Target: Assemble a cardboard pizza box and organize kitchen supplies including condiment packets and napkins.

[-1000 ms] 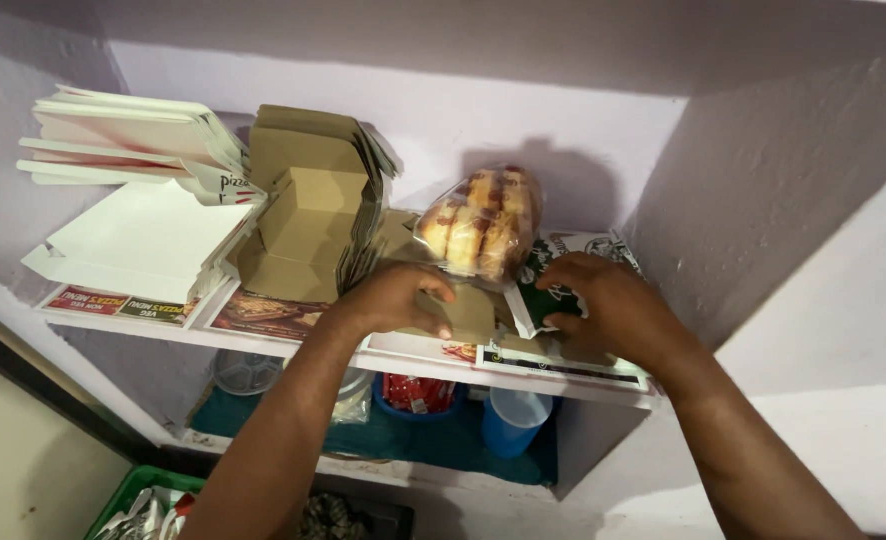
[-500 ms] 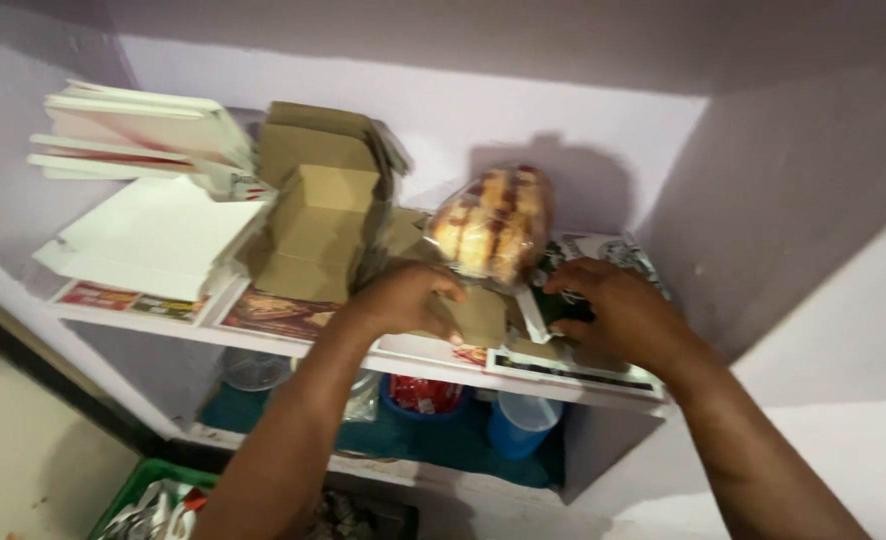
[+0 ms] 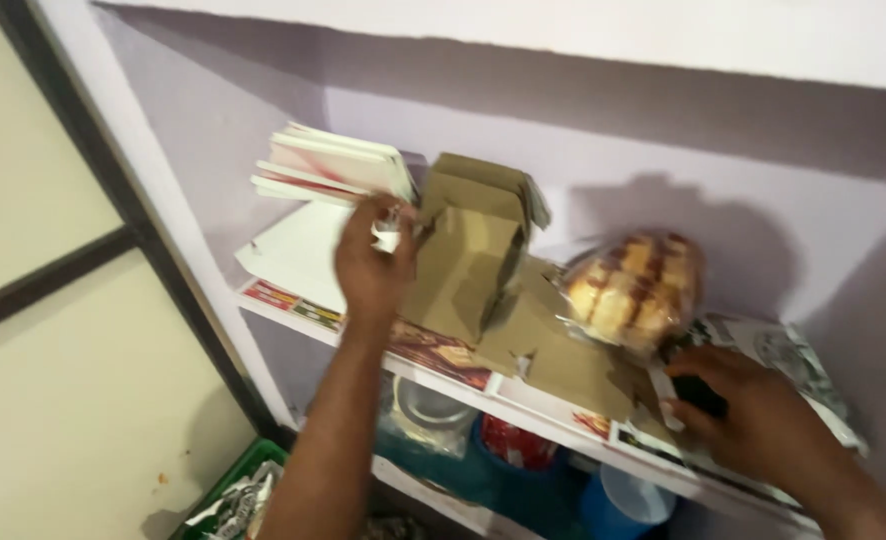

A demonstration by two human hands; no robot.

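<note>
Left hand (image 3: 371,262) is reaching upward on an extended forearm, fingers curling closed; right hand (image 3: 753,415) is lying low, palm down, fingers bending forward.

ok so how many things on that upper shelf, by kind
white box stacks: 2
brown box stacks: 1
bun bags: 1
total: 4
left hand reaches between the white and brown stacks; right hand rests on a dark item, kind unclear.

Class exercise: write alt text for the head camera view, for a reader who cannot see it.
A person's left hand reaches up to folded brown cardboard boxes on a wall shelf, while the right hand rests by a bag of buns. Flat white boxes are stacked at left.
</note>
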